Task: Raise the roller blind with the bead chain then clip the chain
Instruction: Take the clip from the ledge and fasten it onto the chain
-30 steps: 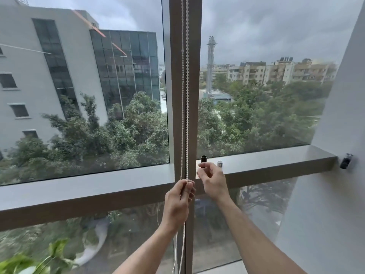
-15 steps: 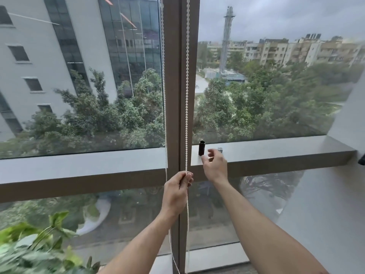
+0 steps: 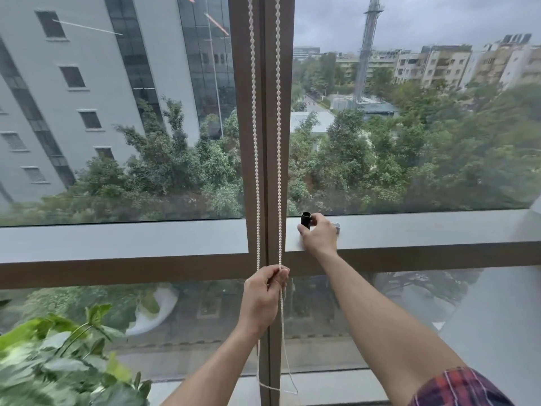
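- At the far left a leafy plant [image 3: 58,361] fills the lower corner, well clear of the work and no part of it.
- The bead chain [image 3: 257,171] hangs as two near-vertical white strands in front of the brown window post [image 3: 285,142], its long axis running straight up and down; the loop's bottom curves just above the floor sill.
- No blind fabric shows over the glass, so the raising looks done, and the step in hand is the clipping.
- The left hand [image 3: 263,300] is closed in a loose fist on the chain just below the grey ledge [image 3: 117,238], thumb and fingers pinched on the right-hand strand; the left strand passes behind or through the fist, and I cannot tell which.
- The small black clip [image 3: 306,220] stands upright on the ledge just right of the post, its short axis vertical and its open end up.
- The right hand [image 3: 320,235] reaches over the ledge with thumb and forefinger closing round the clip; contact seems made, though the fingers hide the clip's lower part.
- A small silvery piece [image 3: 337,228] lies just beyond that hand, mostly hidden.
- Next, as I judge it, the clip must be lifted, carried left to the strands and pressed onto them while the left hand holds them taut.
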Demonstrator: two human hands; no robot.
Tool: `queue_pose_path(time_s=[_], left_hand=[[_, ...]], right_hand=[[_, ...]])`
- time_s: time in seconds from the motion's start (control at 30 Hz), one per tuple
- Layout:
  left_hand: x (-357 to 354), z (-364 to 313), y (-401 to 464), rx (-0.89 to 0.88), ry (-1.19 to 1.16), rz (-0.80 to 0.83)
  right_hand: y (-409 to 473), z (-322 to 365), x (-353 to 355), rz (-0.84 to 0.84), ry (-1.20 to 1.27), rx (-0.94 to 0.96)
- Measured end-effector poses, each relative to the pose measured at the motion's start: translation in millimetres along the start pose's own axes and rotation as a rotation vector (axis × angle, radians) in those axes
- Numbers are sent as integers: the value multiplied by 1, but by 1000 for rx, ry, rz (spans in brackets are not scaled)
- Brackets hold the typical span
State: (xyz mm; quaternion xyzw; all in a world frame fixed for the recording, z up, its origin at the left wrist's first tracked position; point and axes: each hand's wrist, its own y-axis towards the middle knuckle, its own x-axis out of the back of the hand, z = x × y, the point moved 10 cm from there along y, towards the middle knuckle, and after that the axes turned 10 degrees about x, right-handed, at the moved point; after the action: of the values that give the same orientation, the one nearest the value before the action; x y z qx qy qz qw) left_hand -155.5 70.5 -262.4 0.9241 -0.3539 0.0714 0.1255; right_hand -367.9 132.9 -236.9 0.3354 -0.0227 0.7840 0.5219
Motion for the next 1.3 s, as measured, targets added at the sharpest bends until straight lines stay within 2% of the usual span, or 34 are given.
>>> queue_pose_path(time_s=[0.13, 0.27, 0.53, 0.67, 0.8, 1.07, 1.3], left_hand=[[-5, 4, 2, 26, -9, -18], [-12, 1, 0, 29, -24, -21], [-9, -4, -8, -9, -71, -27], [1, -6, -12, -6, -101, -44], [15, -8, -18, -41, -110, -84], [32, -13, -30, -113, -128, -59], [48, -21, -40, -191, -150, -20]], right_hand=[[0, -4, 3, -35, 63, 31], [-15, 0, 13, -60, 233, 68], [-82, 22, 13, 5, 312, 289], [-107, 20, 3, 90, 332, 301], [-126, 21, 2, 67, 331, 307], [-150, 34, -4, 51, 369, 338], [-160, 49, -14, 226, 421, 366]])
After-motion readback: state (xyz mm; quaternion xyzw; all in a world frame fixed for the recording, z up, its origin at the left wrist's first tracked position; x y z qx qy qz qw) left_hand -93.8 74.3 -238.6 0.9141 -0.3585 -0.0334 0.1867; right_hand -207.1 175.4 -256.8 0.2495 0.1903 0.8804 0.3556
